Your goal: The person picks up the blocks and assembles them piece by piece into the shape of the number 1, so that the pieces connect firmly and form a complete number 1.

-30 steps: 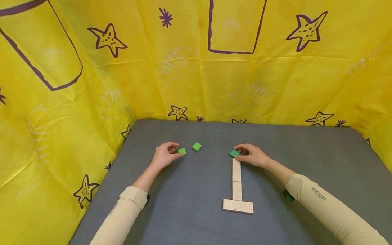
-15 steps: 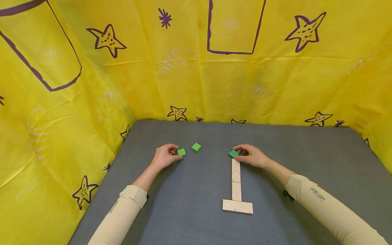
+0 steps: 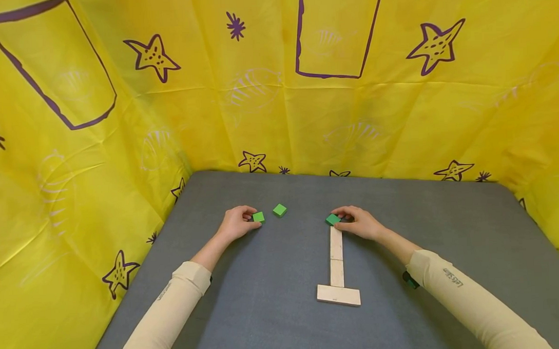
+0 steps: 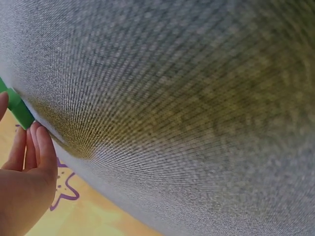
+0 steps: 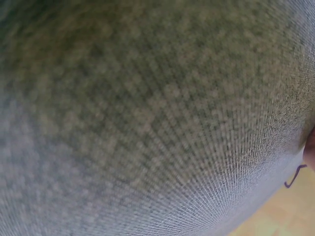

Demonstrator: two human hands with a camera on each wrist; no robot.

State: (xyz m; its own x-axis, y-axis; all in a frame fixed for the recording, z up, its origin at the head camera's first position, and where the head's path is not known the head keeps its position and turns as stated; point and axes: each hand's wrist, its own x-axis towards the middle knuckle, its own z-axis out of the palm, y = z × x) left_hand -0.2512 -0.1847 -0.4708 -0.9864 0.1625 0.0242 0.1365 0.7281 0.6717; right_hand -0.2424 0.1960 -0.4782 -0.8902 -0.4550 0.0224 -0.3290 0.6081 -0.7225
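L hand [image 3: 237, 222] pinching lt grn block [image 3: 259, 217], R hand [image 3: 361, 224] pinching dk grn block [image 3: 333, 220], unchgd

The head view is bright and clear, with soft shine on the yellow cloth [image 3: 258, 108]. Soft shadows lie on the gray table [image 3: 284, 323] beside the left sleeve [image 3: 166, 312]. The left wrist view is dark and blurry at the top right, and the table's edge looks bent. The right wrist view is fuzzier; the smudge at its right edge is probably the right hand [image 5: 310, 151].
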